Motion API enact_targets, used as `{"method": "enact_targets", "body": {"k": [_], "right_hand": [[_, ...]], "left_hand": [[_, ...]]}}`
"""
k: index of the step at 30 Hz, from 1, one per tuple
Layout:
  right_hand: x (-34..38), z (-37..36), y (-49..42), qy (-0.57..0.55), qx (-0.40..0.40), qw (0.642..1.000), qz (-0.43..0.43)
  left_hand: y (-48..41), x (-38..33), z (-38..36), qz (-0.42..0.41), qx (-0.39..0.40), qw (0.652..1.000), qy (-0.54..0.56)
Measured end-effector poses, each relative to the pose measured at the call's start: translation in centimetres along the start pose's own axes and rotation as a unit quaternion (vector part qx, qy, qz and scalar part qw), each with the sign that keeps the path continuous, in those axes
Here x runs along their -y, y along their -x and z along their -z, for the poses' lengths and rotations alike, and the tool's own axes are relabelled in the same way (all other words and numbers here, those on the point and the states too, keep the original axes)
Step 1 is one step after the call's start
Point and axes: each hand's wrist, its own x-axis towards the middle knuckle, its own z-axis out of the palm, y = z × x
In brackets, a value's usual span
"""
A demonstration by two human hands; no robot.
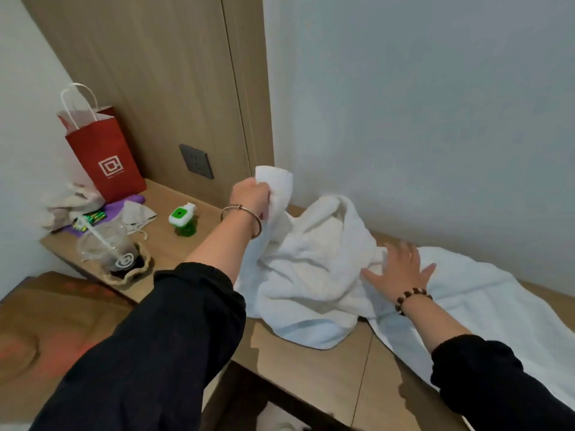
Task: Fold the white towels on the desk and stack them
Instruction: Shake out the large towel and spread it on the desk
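Terrycloth's soft, floppy: your left hand [249,194] pinches 1 corner of the crumpled white towel [311,269]; right hand [401,269] splayed, empty. Grab adjacent corner w/ it.

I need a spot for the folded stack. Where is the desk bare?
Bare wood lies along the front edge of the desk, between the crumpled towel and the flat towel. The left end is crowded around the red bag and cup.
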Motion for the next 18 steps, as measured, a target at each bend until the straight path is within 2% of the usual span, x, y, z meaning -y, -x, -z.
{"method": "enact_targets", "body": {"k": [2, 3, 4, 5, 7, 9, 10, 12, 15, 18], "right_hand": [[-3.7, -0.5, -0.4, 0.093, 0.14, 0.986, -0.01], [-5.4, -1.1, 0.0, 0.129, 0.183, 0.975, -0.004], [-6.8, -1.9, 0.6, 0.161, 0.193, 0.968, 0.01], [-7.8, -2.7, 1.1, 0.182, 0.166, 0.969, 0.029], [-8.6, -3.8, 1.7, 0.156, 0.062, 0.985, 0.047], [-7.7, -2.9, 1.4, 0.014, 0.026, 1.0, 0.0], [-7.1, -2.0, 1.0, -0.06, 0.015, 0.998, -0.023], [-5.6, 1.0, -0.1, -0.155, -0.061, 0.985, -0.037], [-2.5, 7.0, -0.9, -0.188, -0.194, 0.963, 0.024], [0.3, 12.0, -1.2, -0.236, -0.313, 0.917, 0.072]], "left_hand": [[1.6, 1.6, -2.9, -0.045, 0.057, 0.99, -0.122], [2.5, 2.9, -4.4, -0.064, 0.082, 0.982, -0.16], [3.5, 4.3, -5.8, -0.079, 0.107, 0.973, -0.188], [4.4, 5.6, -7.1, -0.089, 0.134, 0.963, -0.215], [6.0, 8.0, -9.1, -0.092, 0.189, 0.945, -0.251], [6.9, 9.7, -10.1, -0.099, 0.218, 0.931, -0.277], [7.1, 10.3, -10.1, -0.106, 0.227, 0.923, -0.292], [7.0, 10.8, -9.8, -0.119, 0.231, 0.913, -0.315], [6.4, 10.4, -9.0, -0.167, 0.196, 0.906, -0.336], [5.1, 8.1, -8.2, -0.153, 0.102, 0.944, -0.275]]}}
